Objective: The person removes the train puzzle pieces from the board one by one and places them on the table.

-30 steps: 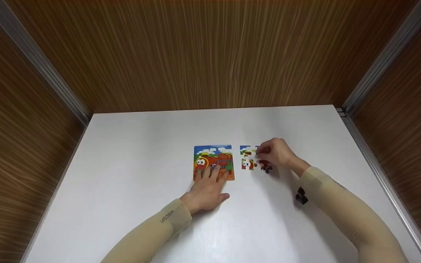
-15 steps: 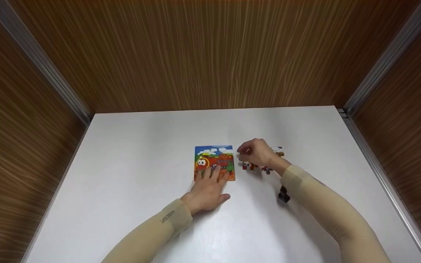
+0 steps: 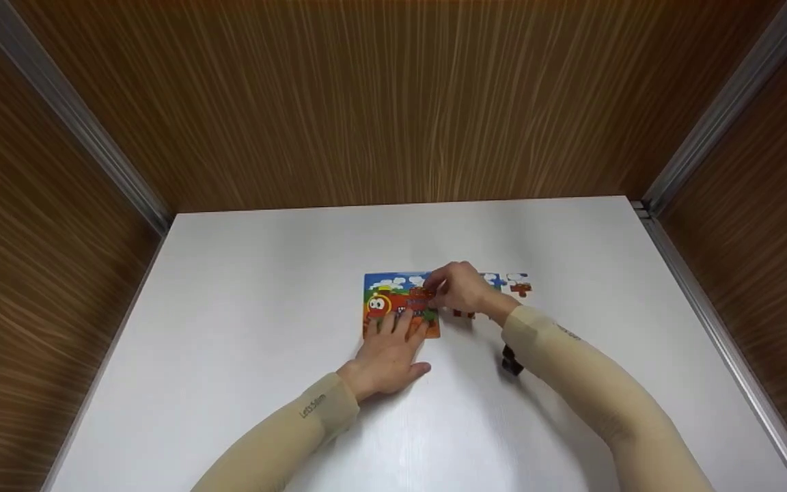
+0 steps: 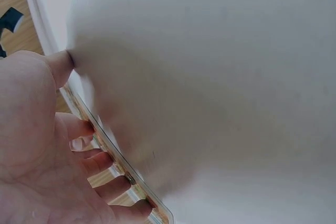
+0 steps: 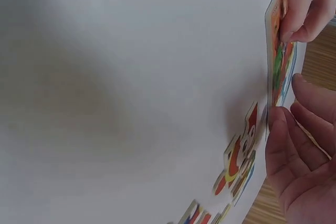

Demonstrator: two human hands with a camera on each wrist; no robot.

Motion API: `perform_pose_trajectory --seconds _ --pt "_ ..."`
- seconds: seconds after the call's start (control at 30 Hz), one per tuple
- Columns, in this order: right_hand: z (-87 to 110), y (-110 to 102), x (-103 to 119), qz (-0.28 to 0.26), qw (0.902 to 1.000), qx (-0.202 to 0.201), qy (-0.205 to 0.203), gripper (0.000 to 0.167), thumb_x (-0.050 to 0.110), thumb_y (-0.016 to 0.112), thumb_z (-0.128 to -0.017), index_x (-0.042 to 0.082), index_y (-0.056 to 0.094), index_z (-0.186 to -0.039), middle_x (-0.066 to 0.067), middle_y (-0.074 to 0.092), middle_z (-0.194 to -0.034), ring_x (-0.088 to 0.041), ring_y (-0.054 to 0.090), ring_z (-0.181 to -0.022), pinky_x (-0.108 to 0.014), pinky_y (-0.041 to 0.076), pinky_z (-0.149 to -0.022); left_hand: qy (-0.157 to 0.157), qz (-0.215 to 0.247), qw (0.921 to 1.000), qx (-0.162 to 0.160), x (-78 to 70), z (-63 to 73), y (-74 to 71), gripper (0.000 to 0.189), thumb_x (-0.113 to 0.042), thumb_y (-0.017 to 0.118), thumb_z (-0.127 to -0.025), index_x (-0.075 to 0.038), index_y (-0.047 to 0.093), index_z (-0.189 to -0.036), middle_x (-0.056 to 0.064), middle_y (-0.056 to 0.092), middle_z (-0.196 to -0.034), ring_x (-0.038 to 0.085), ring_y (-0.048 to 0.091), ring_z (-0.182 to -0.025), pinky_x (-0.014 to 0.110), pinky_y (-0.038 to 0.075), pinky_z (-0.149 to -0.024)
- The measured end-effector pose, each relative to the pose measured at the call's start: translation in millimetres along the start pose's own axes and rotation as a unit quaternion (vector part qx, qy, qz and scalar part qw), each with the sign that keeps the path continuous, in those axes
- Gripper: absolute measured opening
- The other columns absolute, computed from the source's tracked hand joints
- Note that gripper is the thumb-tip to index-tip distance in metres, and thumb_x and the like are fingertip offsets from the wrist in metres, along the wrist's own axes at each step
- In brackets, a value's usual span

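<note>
Toward the middle of the smooth white desk (image 3: 264, 328) | thin, square puzzle board (image 3: 378, 305), cartoon-printed | left hand (image 3: 390, 359) at its six o'clock, fingers spread on it | right hand (image 3: 463, 288) at its three o'clock, bent fingers touching the edge, pinching or not: cannot tell | knobbed, jigsaw-cut pieces (image 3: 520, 289) farther toward three o'clock

I see the left hand (image 3: 388, 357) spread across the lower part of a colourful picture board (image 3: 399, 295) on the white table (image 3: 264, 342). The right hand (image 3: 460, 288) has bent fingers at the board's right edge; whether they grip, I can't tell. Puzzle pieces (image 3: 519, 288) lie beyond, partly hidden, and a black object (image 3: 512, 361) shows beside the right sleeve (image 3: 578, 369).
</note>
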State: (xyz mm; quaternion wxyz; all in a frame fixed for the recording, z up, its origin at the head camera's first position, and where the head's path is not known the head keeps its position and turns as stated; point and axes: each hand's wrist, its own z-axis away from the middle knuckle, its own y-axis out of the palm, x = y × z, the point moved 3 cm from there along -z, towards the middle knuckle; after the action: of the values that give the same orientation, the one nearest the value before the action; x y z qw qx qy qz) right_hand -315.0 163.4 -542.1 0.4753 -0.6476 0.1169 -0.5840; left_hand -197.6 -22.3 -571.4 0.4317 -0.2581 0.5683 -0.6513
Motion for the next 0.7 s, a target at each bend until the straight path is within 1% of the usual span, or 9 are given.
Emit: perform_pose_trajectory --seconds 0.17,0.3,0.43,0.57,0.7 --pt "-4.8 3 3 -0.005 0.9997 0.014 0.018 0.035 0.009 0.088 -0.098 0.010 0.083 -0.132 -0.012 0.083 -0.130 -0.027 0.075 -0.108 -0.048 0.064 -0.102 -0.003 -0.008 1.0000 0.000 -1.0 0.7 -0.9 0.081 -0.065 0.054 -0.113 -0.020 0.037 -0.177 0.017 0.027 -0.187 0.045 0.031 -0.169 0.070 0.032 -0.136" --pt "-7.1 6 4 0.000 0.9996 0.009 0.025 0.035 0.007 0.088 -0.096 0.012 0.084 -0.131 -0.011 0.083 -0.129 -0.028 0.074 -0.111 -0.049 0.063 -0.104 -0.004 -0.008 1.0000 0.000 -1.0 1.5 -1.2 0.081 -0.065 0.054 -0.113 -0.020 0.036 -0.178 0.017 0.027 -0.187 0.045 0.030 -0.169 0.071 0.031 -0.137" --pt "-8.2 11 4 0.011 0.9996 0.004 0.024 0.033 0.009 0.088 -0.096 0.014 0.085 -0.129 -0.010 0.083 -0.126 -0.028 0.075 -0.111 -0.049 0.064 -0.104 -0.006 0.000 1.0000 0.004 -0.6 1.3 -0.3 0.082 -0.065 0.054 -0.113 -0.020 0.035 -0.178 0.017 0.026 -0.187 0.045 0.029 -0.170 0.071 0.030 -0.137" --pt "-9.3 14 4 0.024 0.9995 0.010 0.019 0.032 0.013 0.088 -0.098 0.016 0.085 -0.130 -0.009 0.083 -0.126 -0.027 0.074 -0.114 -0.049 0.062 -0.106 -0.005 0.002 1.0000 0.002 -0.9 1.0 0.0 0.081 -0.064 0.055 -0.112 -0.019 0.037 -0.177 0.017 0.026 -0.187 0.045 0.029 -0.170 0.072 0.030 -0.136" --pt "-10.3 13 5 0.036 0.9992 0.016 0.007 0.034 0.011 0.085 -0.099 0.016 0.084 -0.133 -0.009 0.082 -0.123 -0.026 0.072 -0.111 -0.048 0.062 -0.105 -0.004 0.005 1.0000 0.001 -0.8 0.7 0.6 0.082 -0.064 0.054 -0.113 -0.019 0.035 -0.178 0.018 0.025 -0.187 0.046 0.028 -0.170 0.072 0.030 -0.136"
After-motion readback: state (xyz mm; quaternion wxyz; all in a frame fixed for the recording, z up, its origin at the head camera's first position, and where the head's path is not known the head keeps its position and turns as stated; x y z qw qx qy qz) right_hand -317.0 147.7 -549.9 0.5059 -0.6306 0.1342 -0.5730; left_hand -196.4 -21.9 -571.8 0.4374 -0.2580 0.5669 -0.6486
